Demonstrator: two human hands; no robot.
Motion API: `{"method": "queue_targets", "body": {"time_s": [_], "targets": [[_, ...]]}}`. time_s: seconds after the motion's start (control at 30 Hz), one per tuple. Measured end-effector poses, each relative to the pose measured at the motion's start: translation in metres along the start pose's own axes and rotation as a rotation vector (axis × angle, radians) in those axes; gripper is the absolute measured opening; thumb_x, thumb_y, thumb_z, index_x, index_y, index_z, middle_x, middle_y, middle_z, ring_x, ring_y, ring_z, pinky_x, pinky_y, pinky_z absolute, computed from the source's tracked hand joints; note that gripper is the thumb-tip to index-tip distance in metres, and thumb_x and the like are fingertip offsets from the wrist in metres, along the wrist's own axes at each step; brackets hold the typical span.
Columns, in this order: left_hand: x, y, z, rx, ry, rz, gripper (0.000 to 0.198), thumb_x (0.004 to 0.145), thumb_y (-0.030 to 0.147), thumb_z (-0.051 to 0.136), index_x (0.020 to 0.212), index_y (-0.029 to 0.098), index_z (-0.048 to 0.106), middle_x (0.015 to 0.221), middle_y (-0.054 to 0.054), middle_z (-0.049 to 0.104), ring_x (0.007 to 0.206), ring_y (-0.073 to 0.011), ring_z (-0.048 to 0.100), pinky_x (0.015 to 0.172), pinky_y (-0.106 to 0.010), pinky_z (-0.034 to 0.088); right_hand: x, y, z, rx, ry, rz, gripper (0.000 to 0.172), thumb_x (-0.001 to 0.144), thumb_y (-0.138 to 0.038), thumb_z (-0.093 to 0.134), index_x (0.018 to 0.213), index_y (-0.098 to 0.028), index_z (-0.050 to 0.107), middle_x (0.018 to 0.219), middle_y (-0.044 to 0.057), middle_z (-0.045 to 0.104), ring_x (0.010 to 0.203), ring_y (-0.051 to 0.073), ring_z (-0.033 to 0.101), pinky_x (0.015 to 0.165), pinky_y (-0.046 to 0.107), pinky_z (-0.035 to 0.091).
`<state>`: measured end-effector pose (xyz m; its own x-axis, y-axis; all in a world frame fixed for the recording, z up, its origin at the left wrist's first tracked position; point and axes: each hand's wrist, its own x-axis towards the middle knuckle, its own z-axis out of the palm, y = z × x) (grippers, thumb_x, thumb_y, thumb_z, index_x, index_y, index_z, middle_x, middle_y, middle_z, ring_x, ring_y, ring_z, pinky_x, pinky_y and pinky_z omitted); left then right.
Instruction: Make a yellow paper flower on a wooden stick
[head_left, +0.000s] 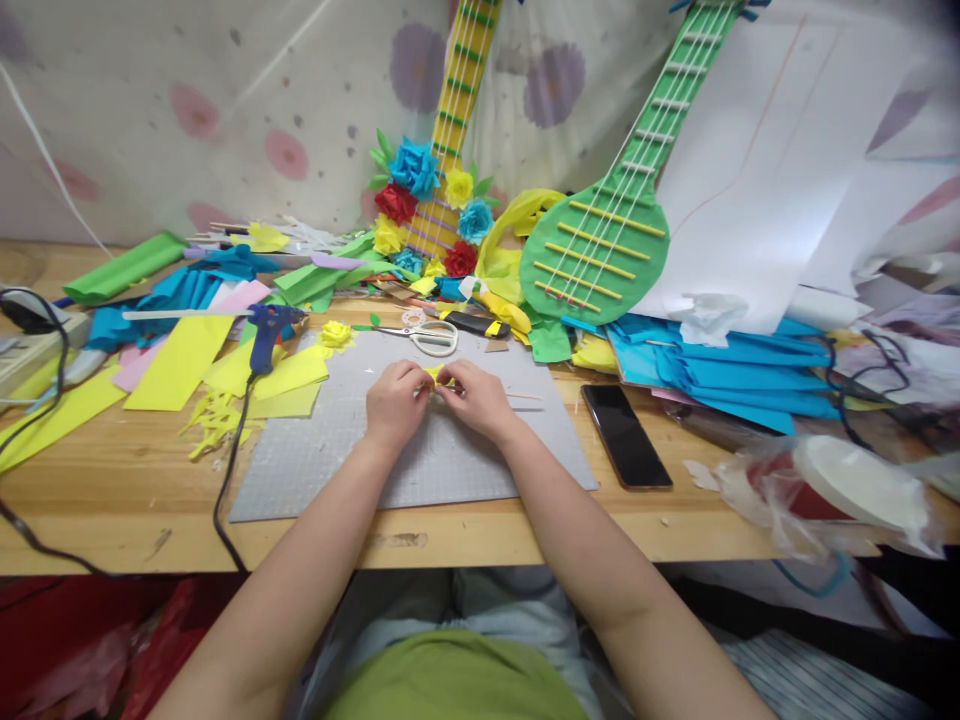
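Over the grey cutting mat (300, 470), my left hand (395, 402) and my right hand (478, 397) meet with fingertips pinched on a small piece of yellow paper (433, 372). A thin stick (523, 397) juts out to the right from beside my right hand; whether the fingers grip it too is hidden. White-handled scissors (436, 342) lie just beyond my hands. At the mat's far left edge sits a yellow paper flower (335, 336), with a small green leaf shape (374, 320) to its right.
A blue glue gun (264, 338) trails its cord at left, among yellow paper sheets (180, 365) and cut scraps (214, 420). A phone (627, 437) lies right of the mat. Behind lean a green paper instrument (600, 240) and a yellow, flower-trimmed one (459, 90). Blue paper (727, 370) is stacked at right.
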<state>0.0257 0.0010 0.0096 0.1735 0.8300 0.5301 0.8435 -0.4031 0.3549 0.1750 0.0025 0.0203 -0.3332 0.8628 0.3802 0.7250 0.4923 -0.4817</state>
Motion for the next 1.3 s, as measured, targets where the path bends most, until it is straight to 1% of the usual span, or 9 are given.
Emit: {"method": "queue_targets", "body": {"time_s": [0.13,0.3,0.43,0.57,0.73,0.87,0.97,1.07,1.3], "targets": [[-0.0004,-0.0001,0.0001,0.005,0.009,-0.003,0.009,0.073,0.018,0.053,0.073,0.022,0.060,0.082,-0.002,0.060,0.083,-0.0166,0.052,0.070,-0.027,0.039,0.0007,-0.0010,0.0013,-0.062,-0.009,-0.028,0.007,0.080,-0.024,0.050,0.083,-0.021,0.056,0.085,0.000,0.059,0.075,0.011,0.052,0.063,0.022,0.035],[-0.0002,-0.0028,0.0010,0.013,0.005,0.015,0.010,0.074,0.020,0.053,0.071,0.023,0.062,0.082,-0.002,0.061,0.082,-0.0165,0.052,0.069,-0.027,0.039,0.0017,-0.0008,0.0013,-0.101,-0.029,-0.026,0.008,0.082,-0.023,0.048,0.082,-0.020,0.056,0.084,0.002,0.059,0.079,0.013,0.052,0.063,0.023,0.035],[0.0005,-0.0032,0.0011,0.043,0.004,0.030,0.013,0.076,0.022,0.052,0.072,0.023,0.064,0.083,-0.002,0.062,0.081,-0.0167,0.052,0.069,-0.028,0.039,0.0020,0.0002,0.0017,-0.092,-0.027,-0.022,0.011,0.084,-0.025,0.046,0.082,-0.020,0.056,0.085,0.003,0.059,0.080,0.014,0.052,0.064,0.024,0.035],[0.0010,-0.0023,-0.0004,0.052,0.012,0.052,0.017,0.078,0.023,0.050,0.072,0.023,0.065,0.083,-0.002,0.063,0.080,-0.0172,0.051,0.069,-0.029,0.038,0.0015,0.0012,0.0023,-0.052,0.002,-0.036,0.011,0.083,-0.026,0.046,0.085,-0.019,0.054,0.086,0.003,0.058,0.077,0.013,0.051,0.064,0.023,0.035],[0.0010,-0.0034,-0.0010,0.028,0.002,0.061,0.019,0.080,0.025,0.049,0.073,0.023,0.066,0.082,-0.003,0.064,0.079,-0.0176,0.050,0.068,-0.030,0.038,0.0016,0.0033,0.0034,-0.032,0.004,-0.054,0.008,0.081,-0.022,0.047,0.082,-0.019,0.054,0.084,0.002,0.056,0.073,0.012,0.050,0.063,0.022,0.036],[-0.0001,-0.0052,0.0003,0.052,0.008,0.070,0.020,0.080,0.026,0.048,0.077,0.024,0.067,0.083,-0.003,0.064,0.079,-0.0179,0.050,0.068,-0.030,0.038,0.0027,0.0062,0.0043,-0.024,0.008,-0.069,0.008,0.081,-0.019,0.046,0.082,-0.018,0.054,0.083,0.003,0.057,0.076,0.013,0.051,0.066,0.022,0.037],[-0.0003,-0.0042,0.0006,0.055,0.011,0.073,0.018,0.080,0.026,0.048,0.081,0.024,0.066,0.085,-0.003,0.063,0.080,-0.0183,0.050,0.069,-0.030,0.038,0.0029,0.0070,0.0044,-0.030,0.011,-0.059,0.010,0.082,-0.018,0.045,0.083,-0.018,0.055,0.085,0.004,0.058,0.079,0.014,0.052,0.069,0.023,0.038],[0.0000,-0.0013,-0.0001,0.055,0.043,0.064,0.016,0.077,0.024,0.051,0.084,0.022,0.065,0.088,-0.004,0.062,0.083,-0.0187,0.049,0.071,-0.030,0.038,0.0025,0.0059,0.0041,-0.038,0.016,-0.036,0.010,0.082,-0.019,0.046,0.084,-0.018,0.055,0.087,0.004,0.059,0.081,0.014,0.053,0.069,0.023,0.038],[0.0000,0.0006,-0.0007,0.068,0.082,0.082,0.010,0.074,0.022,0.053,0.076,0.021,0.063,0.084,-0.004,0.060,0.080,-0.0175,0.050,0.069,-0.029,0.039,0.0023,0.0046,0.0034,0.001,0.010,-0.011,0.010,0.082,-0.019,0.046,0.083,-0.019,0.055,0.086,0.003,0.059,0.079,0.013,0.053,0.068,0.023,0.038]]}}
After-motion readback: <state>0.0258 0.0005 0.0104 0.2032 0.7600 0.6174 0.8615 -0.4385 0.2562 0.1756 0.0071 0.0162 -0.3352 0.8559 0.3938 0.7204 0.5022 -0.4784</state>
